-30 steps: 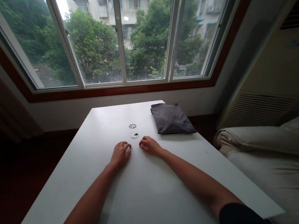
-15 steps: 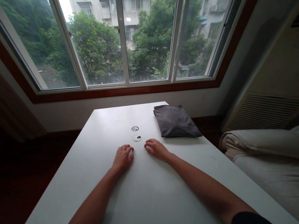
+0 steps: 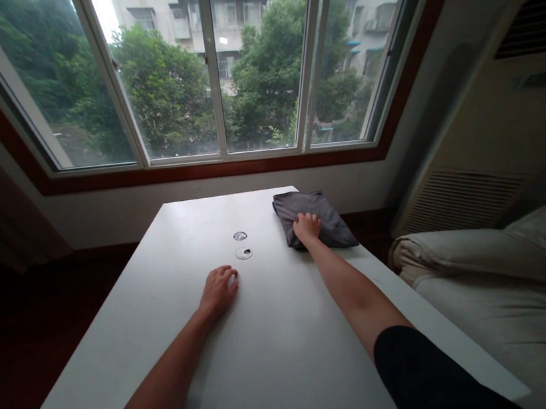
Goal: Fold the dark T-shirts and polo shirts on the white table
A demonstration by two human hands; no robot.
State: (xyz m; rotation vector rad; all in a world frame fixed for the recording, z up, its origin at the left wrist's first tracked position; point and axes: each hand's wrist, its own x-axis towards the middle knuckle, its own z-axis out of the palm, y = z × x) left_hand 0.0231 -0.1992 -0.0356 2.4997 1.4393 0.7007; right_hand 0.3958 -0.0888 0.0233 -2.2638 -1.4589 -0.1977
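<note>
My left hand rests on the white table with its fingers loosely bent and a little apart, holding nothing. A folded dark grey cloth lies at the table's far right edge; what kind of cloth it is, I cannot tell. My right hand is on the left part of this cloth, fingers curled into it, and the fabric wrinkles around them. The hand covers some of the cloth's left side.
Two round cable-hole covers are set in the tabletop, just beyond my left hand. A pale sofa stands along the right side. Behind the table are a wide window and a floor-standing air conditioner.
My right hand has moved from the tabletop, forward and right, onto the grey cloth, which now shows more wrinkles. My left hand has stayed in place. The view has shifted slightly right.
</note>
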